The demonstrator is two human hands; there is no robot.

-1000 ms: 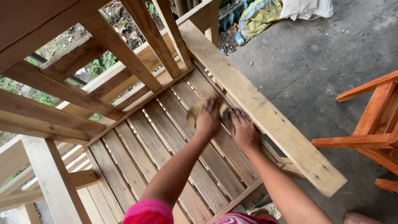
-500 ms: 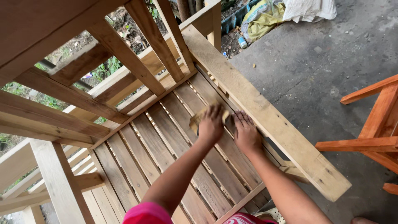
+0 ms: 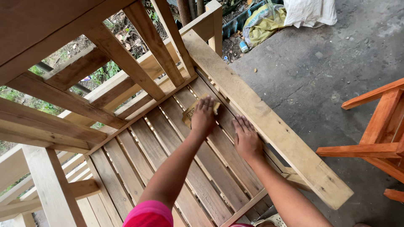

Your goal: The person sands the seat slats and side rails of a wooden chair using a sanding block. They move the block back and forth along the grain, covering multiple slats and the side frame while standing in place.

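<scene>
A bare wooden bench fills the left and middle of the view, its slatted seat (image 3: 168, 155) running diagonally. My left hand (image 3: 203, 117) presses a tan sheet of sandpaper (image 3: 190, 112) flat onto one seat slat near the backrest. My right hand (image 3: 246, 138) lies flat, fingers spread, on the slats beside it, close to the broad front rail (image 3: 269, 117) of the bench. It holds nothing. Both forearms reach in from the bottom edge.
The slanted backrest slats (image 3: 122, 59) rise at upper left. An orange-stained wooden chair frame (image 3: 378, 134) stands on the concrete floor (image 3: 320, 63) at right. Sacks and a crate (image 3: 269, 21) lie at the top, with plants and soil beyond the bench.
My left hand has slid the sandpaper along the slat, away from me toward the backrest. My right hand has stayed flat on the slats.
</scene>
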